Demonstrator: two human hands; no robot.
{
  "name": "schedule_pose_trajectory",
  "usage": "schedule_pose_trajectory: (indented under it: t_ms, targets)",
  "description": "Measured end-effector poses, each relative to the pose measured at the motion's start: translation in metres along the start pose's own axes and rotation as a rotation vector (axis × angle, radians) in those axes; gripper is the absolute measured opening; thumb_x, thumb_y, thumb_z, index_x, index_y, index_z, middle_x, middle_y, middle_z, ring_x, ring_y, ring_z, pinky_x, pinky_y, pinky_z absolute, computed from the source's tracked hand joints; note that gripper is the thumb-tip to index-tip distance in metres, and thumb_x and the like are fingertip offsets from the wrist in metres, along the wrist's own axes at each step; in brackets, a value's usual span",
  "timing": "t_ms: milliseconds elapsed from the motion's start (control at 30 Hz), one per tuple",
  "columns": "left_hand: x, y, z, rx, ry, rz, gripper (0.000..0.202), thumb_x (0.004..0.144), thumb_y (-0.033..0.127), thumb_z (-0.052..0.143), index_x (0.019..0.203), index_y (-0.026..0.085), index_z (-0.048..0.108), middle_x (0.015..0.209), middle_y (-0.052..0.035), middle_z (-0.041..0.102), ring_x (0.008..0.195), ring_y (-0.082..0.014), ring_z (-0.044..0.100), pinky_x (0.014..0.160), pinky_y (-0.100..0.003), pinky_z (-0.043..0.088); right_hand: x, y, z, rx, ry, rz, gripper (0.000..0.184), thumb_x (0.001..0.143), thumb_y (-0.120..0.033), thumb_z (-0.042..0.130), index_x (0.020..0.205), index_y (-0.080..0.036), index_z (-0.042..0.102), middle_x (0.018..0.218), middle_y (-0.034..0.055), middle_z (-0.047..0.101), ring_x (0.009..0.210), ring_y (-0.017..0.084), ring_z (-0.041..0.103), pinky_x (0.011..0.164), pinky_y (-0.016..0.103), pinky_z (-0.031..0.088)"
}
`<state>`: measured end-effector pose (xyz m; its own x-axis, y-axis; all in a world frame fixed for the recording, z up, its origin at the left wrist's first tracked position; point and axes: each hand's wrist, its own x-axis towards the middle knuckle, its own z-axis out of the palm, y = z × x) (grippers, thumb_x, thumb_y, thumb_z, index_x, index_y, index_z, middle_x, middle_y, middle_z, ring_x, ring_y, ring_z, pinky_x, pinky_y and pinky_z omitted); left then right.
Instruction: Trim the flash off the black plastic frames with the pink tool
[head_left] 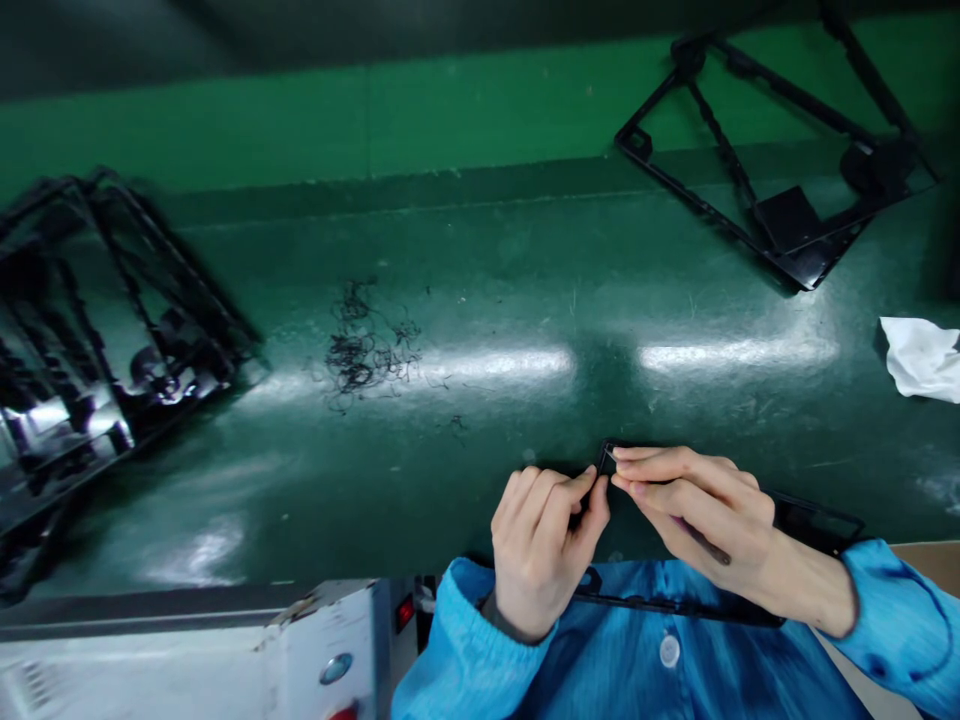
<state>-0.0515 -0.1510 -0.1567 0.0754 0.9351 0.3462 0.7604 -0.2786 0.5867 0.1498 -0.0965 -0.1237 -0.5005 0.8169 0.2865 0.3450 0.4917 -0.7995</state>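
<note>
Coat (660,665) blue, at bottom edge | left hand (540,545) grip pinches frame (675,606) corner | right hand (705,515) grip pinches same corner | black shavings (364,345) on desk (525,290) beyond

The counter (480,300) is glossy dark green. The frames (780,150) and shavings (364,345) are black. Sleeves (465,650) are bright blue; the cloth (922,358) at right is white.

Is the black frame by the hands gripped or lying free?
Gripped: the left hand and right hand both pinch one corner of the black frame, fingertips closed on it.
</note>
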Motion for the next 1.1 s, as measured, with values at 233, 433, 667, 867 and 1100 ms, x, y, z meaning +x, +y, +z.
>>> schedule_pose_trajectory:
  t_ms: [233,433,667,867,1100]
  targets:
    - [-0.0011,-0.0001,0.0002,0.000,-0.002,-0.004,0.017,0.099,0.004,0.078,0.103,0.018,0.069,0.073,0.0039,0.059,0.066,-0.0155,0.054,0.066,-0.033,0.044,-0.0042,0.0002,0.0002,-0.009,-0.023,0.013,0.031,0.101,0.002,0.068,0.118,-0.020,0.082,0.116,0.0091,0.087,0.118,0.030,0.085,0.103,0.038,0.073]
    - [-0.0009,0.0002,0.0001,0.007,-0.003,-0.013,0.018,0.099,0.005,0.078,0.102,0.020,0.068,0.073,0.0044,0.060,0.066,-0.0153,0.055,0.066,-0.033,0.045,-0.0052,0.0014,0.0008,-0.028,-0.019,0.006,0.033,0.102,0.003,0.066,0.119,-0.021,0.082,0.117,0.0097,0.087,0.119,0.031,0.084,0.101,0.039,0.074]
    - [-0.0008,-0.0004,0.0002,0.010,0.000,-0.008,0.016,0.101,0.007,0.077,0.102,0.020,0.068,0.072,0.0046,0.059,0.066,-0.0152,0.055,0.066,-0.033,0.045,-0.0016,0.0019,0.0017,-0.009,0.007,0.001,0.031,0.100,0.003,0.067,0.111,-0.021,0.083,0.113,0.0092,0.087,0.114,0.028,0.086,0.097,0.034,0.075]
    - [-0.0010,-0.0003,0.0001,0.001,-0.003,-0.005,0.017,0.100,0.004,0.078,0.103,0.018,0.069,0.073,0.0038,0.058,0.067,-0.0151,0.053,0.067,-0.033,0.044,-0.0027,0.0011,0.0016,-0.035,-0.008,-0.011,0.034,0.103,0.004,0.063,0.117,-0.021,0.081,0.114,0.0094,0.086,0.116,0.027,0.085,0.098,0.035,0.075]
    - [-0.0021,-0.0005,0.0019,0.000,0.003,-0.005,0.018,0.099,0.003,0.078,0.103,0.018,0.068,0.074,0.0039,0.058,0.067,-0.0148,0.053,0.067,-0.033,0.044,-0.0018,0.0017,0.0026,-0.034,0.014,-0.009,0.028,0.101,0.003,0.066,0.109,-0.019,0.081,0.113,0.0106,0.086,0.115,0.027,0.086,0.098,0.033,0.075]
